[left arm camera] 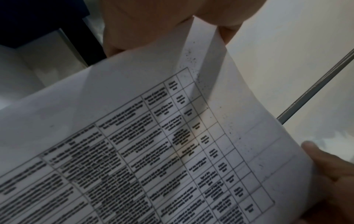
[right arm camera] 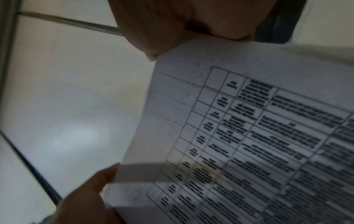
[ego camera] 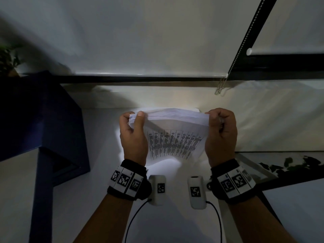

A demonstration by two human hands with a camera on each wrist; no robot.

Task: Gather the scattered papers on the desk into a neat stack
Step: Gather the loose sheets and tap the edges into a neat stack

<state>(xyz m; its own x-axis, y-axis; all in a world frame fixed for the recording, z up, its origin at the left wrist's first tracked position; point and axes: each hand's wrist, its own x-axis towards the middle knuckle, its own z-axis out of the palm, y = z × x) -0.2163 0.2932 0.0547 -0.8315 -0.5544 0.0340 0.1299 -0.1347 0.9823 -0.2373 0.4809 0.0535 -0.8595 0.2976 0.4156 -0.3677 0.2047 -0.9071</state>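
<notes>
The stack of papers (ego camera: 172, 132) is held above the desk (ego camera: 98, 199), near the middle of the scene, between the two hands: the left hand (ego camera: 134, 137) at its left edge, the right hand (ego camera: 221, 135) at its right edge. To the far left stands a box (ego camera: 40, 116) on the desk, with a plant (ego camera: 7, 58) beyond it. A bead chain (ego camera: 242, 48) hangs at the far right, behind the papers.
</notes>
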